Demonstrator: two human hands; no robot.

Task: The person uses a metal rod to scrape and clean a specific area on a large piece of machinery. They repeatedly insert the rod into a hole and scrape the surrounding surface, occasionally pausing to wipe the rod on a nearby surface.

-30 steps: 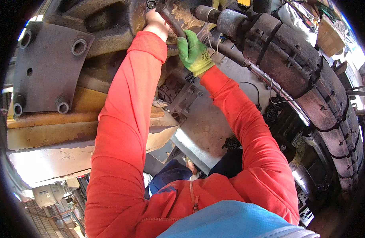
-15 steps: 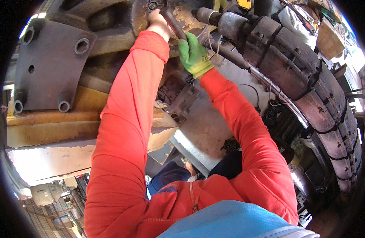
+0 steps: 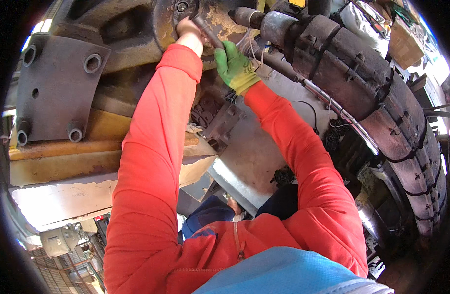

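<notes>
Dark bar (image 3: 209, 32): gloved right hand (image 3: 235, 68) gripping lower end; bare left hand (image 3: 188, 31) by upper end, can't tell its grip. Best keep bar steady, left hand unpinched.

A heavy-machinery workshop, shown by the curved, dark, segmented metal track (image 3: 340, 73) and grimy, yellow-painted metal frame (image 3: 63, 169).

Your green-gloved right hand (image 3: 236, 69) grips a metal bar (image 3: 210, 34); your bare left hand (image 3: 189, 31) sits beside a recessed bolt (image 3: 181, 7).
</notes>
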